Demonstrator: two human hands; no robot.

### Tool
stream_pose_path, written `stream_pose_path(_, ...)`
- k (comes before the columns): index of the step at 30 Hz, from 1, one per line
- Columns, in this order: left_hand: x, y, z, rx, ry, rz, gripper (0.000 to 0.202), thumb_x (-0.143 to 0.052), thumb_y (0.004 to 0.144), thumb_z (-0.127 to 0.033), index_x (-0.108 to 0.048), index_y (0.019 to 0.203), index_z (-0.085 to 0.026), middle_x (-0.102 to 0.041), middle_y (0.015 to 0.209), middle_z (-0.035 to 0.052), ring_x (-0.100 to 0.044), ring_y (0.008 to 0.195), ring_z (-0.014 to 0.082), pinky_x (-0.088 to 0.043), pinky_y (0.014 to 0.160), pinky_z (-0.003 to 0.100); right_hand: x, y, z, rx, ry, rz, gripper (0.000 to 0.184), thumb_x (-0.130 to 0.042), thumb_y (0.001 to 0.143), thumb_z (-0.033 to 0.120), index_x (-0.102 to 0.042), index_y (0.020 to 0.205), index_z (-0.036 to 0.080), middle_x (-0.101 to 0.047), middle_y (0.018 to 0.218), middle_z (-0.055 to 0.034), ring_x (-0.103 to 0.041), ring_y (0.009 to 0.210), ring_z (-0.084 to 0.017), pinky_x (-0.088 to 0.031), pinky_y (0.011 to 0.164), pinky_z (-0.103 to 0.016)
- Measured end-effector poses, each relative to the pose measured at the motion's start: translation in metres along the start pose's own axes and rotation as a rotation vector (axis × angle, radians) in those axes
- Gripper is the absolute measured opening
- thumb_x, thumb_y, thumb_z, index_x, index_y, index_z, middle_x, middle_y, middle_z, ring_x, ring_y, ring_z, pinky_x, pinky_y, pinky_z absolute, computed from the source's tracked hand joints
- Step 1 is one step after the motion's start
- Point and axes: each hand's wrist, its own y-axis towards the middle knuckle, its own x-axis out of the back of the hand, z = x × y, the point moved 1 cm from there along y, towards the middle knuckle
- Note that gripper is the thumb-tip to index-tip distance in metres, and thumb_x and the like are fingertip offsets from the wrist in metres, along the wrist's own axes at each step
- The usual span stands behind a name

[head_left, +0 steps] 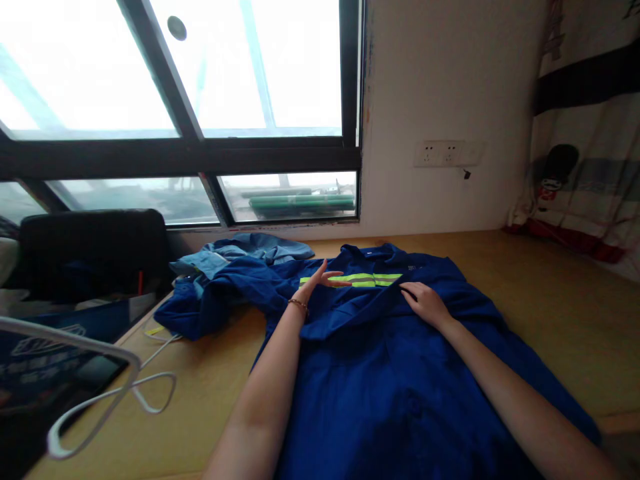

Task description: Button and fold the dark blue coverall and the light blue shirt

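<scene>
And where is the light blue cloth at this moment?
In the head view, the light blue cloth lies crumpled left of centre, below the window and just beyond the left-side sleeve of the dark blue jacket.

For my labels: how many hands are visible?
2: the left hand by one end of the lime strip, the right hand on the dark blue garment near the other end.

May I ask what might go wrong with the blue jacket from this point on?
The bracelet just below the left hand could snag on the jacket. One sleeve lies beside the white cable, so pulling it might drag the cable along. The cloth near the right hand looks rumpled and may crease.
</scene>
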Motion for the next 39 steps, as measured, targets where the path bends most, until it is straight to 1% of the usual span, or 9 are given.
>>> stream_pose_path(8, 0.003, 0.006, -0.012, 0.147, 0.338, 0.276, 0.046, -0.068, 0.056, -0.018, -0.062, 0.101, -0.017, -0.063, 0.095, 0.0054, -0.055, 0.092, 0.0207, -0.043, 0.079, 0.026, -0.009, 0.002, -0.037, -0.014, 0.041, 0.061, 0.042, -0.049, 0.077, 0.043, -0.055, 0.11, 0.018, -0.058, 0.109, -0.0097, -0.05, 0.104, -0.024, -0.041, 0.088, -0.041)
stream_pose_path(14, 0.015, 0.021, -0.006, 0.162, 0.474, -0.016, 0.038, -0.061, 0.061, -0.024, -0.063, 0.097, -0.013, -0.065, 0.077, 0.0044, -0.058, 0.068, 0.0158, -0.044, 0.062, 0.023, 0.01, 0.002, -0.019, -0.099, 0.077, -0.185, 0.027, -0.041, 0.082, 0.034, -0.061, 0.09, 0.019, -0.063, 0.094, -0.0079, -0.056, 0.091, -0.022, -0.042, 0.083, -0.035)
stream_pose_path(18, 0.027, 0.019, -0.023, 0.083, 0.836, -0.166, 0.023, -0.062, 0.058, -0.025, -0.068, 0.077, -0.013, -0.062, 0.061, 0.0027, -0.055, 0.057, 0.0148, -0.04, 0.054, 0.022, 0.018, -0.001, 0.011, -0.081, 0.301, 0.082, 0.03, -0.039, 0.083, 0.037, -0.06, 0.07, 0.019, -0.063, 0.066, -0.0028, -0.058, 0.056, -0.015, -0.046, 0.057, -0.026)
stream_pose_path(22, 0.018, -0.001, -0.059, 0.123, 0.913, 0.094, 0.023, -0.07, 0.049, -0.029, -0.068, 0.069, -0.018, -0.064, 0.066, 0.0035, -0.055, 0.059, 0.016, -0.041, 0.054, 0.022, 0.012, -0.006, 0.033, -0.086, 0.553, 0.429, 0.033, -0.04, 0.082, 0.041, -0.06, 0.073, 0.017, -0.059, 0.056, -0.0002, -0.05, 0.036, -0.009, -0.038, 0.037, -0.02)
stream_pose_path(27, -0.024, -0.014, -0.076, 0.272, 1.027, 0.286, 0.028, -0.075, 0.042, -0.038, -0.066, 0.06, -0.018, -0.059, 0.053, 0.0041, -0.056, 0.06, 0.022, -0.044, 0.058, 0.029, 0.006, -0.008, 0.036, -0.084, 0.601, 0.509, 0.033, -0.044, 0.079, 0.042, -0.063, 0.08, 0.016, -0.058, 0.052, 0.0009, -0.046, 0.032, -0.008, -0.034, 0.033, -0.018)
stream_pose_path(30, -0.054, -0.003, -0.054, 0.136, 1.04, 0.184, 0.029, -0.077, 0.035, -0.037, -0.056, 0.04, -0.018, -0.05, 0.041, 0.0034, -0.058, 0.068, 0.0287, -0.045, 0.069, 0.037, 0.004, -0.008, 0.03, -0.105, 0.592, 0.49, 0.034, -0.043, 0.08, 0.042, -0.064, 0.078, 0.015, -0.056, 0.048, 0.0013, -0.044, 0.03, -0.007, -0.033, 0.032, -0.017)
stream_pose_path(34, -0.081, 0.006, -0.025, -0.023, 0.832, -0.147, 0.034, -0.076, 0.044, -0.03, -0.044, 0.036, -0.019, -0.055, 0.054, 0.0089, -0.054, 0.089, 0.0387, -0.037, 0.08, 0.055, 0.004, -0.007, 0.023, -0.143, 0.638, 0.587, 0.035, -0.043, 0.08, 0.042, -0.064, 0.081, 0.014, -0.058, 0.05, 0.0005, -0.045, 0.03, -0.007, -0.032, 0.032, -0.017)
stream_pose_path(37, -0.082, 0.002, -0.035, -0.056, 0.861, -0.229, 0.028, -0.07, 0.05, -0.016, -0.044, 0.04, -0.017, -0.058, 0.068, 0.0149, -0.047, 0.1, 0.0429, -0.028, 0.086, 0.059, 0.01, -0.005, 0.026, -0.109, 0.682, 0.645, 0.037, -0.041, 0.081, 0.042, -0.064, 0.089, 0.014, -0.063, 0.062, -0.0032, -0.057, 0.046, -0.012, -0.042, 0.042, -0.02)
stream_pose_path(39, -0.079, -0.002, -0.054, -0.076, 0.85, -0.231, 0.02, -0.065, 0.054, -0.012, -0.048, 0.046, -0.016, -0.058, 0.069, 0.0136, -0.05, 0.098, 0.0396, -0.032, 0.087, 0.054, 0.015, -0.003, 0.032, 0.015, 0.662, 0.618, 0.035, -0.042, 0.082, 0.041, -0.063, 0.096, 0.017, -0.065, 0.087, -0.0069, -0.062, 0.076, -0.017, -0.049, 0.065, -0.027)
